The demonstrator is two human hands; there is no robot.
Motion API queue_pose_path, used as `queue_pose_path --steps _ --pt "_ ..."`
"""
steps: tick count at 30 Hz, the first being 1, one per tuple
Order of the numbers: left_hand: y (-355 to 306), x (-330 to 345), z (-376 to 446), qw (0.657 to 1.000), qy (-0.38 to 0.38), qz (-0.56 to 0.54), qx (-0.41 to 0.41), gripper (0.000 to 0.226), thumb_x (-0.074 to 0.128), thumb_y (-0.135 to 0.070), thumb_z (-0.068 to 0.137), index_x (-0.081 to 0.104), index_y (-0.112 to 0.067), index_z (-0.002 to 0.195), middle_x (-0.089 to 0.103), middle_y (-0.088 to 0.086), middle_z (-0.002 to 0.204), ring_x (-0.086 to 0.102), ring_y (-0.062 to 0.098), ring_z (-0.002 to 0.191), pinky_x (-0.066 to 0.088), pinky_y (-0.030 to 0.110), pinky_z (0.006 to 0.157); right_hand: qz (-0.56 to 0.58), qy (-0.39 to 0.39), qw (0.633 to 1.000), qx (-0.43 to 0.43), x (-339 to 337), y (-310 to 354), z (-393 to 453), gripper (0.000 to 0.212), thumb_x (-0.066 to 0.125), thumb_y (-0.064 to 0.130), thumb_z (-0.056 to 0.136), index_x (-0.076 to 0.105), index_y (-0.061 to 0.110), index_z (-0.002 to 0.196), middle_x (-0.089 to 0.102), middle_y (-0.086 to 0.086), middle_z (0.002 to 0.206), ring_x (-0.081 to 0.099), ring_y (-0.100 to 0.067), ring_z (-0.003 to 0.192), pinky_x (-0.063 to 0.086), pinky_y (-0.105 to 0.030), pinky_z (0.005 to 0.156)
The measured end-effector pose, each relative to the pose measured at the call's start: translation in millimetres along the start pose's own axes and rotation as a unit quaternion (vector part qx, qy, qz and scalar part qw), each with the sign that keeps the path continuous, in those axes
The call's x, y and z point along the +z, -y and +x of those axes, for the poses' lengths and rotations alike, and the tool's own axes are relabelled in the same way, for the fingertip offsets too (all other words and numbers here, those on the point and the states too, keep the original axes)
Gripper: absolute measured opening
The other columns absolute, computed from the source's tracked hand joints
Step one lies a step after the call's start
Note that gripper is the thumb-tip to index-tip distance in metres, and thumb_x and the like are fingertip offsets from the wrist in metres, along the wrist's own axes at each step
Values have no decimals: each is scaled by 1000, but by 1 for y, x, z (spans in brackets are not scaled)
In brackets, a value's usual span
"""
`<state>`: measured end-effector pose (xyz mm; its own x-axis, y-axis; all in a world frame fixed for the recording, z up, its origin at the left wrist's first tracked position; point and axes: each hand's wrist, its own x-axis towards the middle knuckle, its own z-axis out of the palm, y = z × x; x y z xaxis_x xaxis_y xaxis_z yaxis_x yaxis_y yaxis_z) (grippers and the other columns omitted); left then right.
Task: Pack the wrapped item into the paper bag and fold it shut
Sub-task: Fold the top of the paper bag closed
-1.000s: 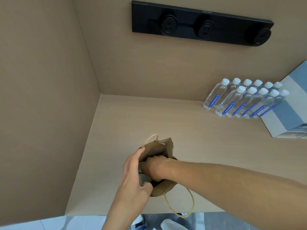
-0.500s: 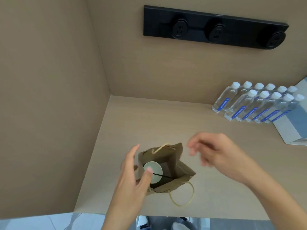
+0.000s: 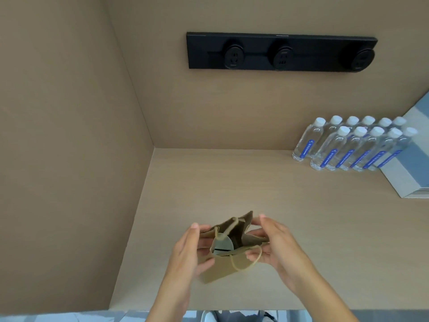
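Note:
A small brown paper bag (image 3: 220,267) with cord handles stands near the front of the wooden shelf (image 3: 267,196). Its mouth gapes upward, and a pale round wrapped item (image 3: 222,246) shows inside it. My left hand (image 3: 189,251) grips the bag's left side, thumb on the front panel and fingers at the rim. My right hand (image 3: 275,244) holds the right side of the mouth, fingers pinching the rim by the front handle loop. The item's lower part is hidden by the bag.
Several clear water bottles (image 3: 350,145) with blue labels stand at the back right, beside a white and blue box (image 3: 411,173). A black socket strip (image 3: 282,52) is on the back wall. A side wall (image 3: 69,147) closes the left.
My right hand came out of the bag, swung right, then returned to grip the mouth's right side. The wrapped item stayed inside. My left hand kept hold of the left side.

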<state>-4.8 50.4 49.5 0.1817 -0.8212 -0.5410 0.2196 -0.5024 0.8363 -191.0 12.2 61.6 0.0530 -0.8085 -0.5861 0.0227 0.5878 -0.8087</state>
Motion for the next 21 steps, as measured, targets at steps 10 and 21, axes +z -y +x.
queue_pose_path --steps 10,21 --pt "3 10 12 999 -12 39 7 35 53 -39 95 79 -19 82 79 -8 78 71 12 87 61 37 79 22 25 997 69 -2 2 1 44 49 56 90 67 18 105 66 -18 100 66 -35 65 57 -39 64" --pt "20 -23 26 958 217 141 121 70 93 -38 56 64 -39 119 67 -2 121 66 6 109 51 18 91 172 36 981 84 -14 -5 12 35 58 21 93 62 -12 103 62 -28 90 69 -39 69 58 -39 60"
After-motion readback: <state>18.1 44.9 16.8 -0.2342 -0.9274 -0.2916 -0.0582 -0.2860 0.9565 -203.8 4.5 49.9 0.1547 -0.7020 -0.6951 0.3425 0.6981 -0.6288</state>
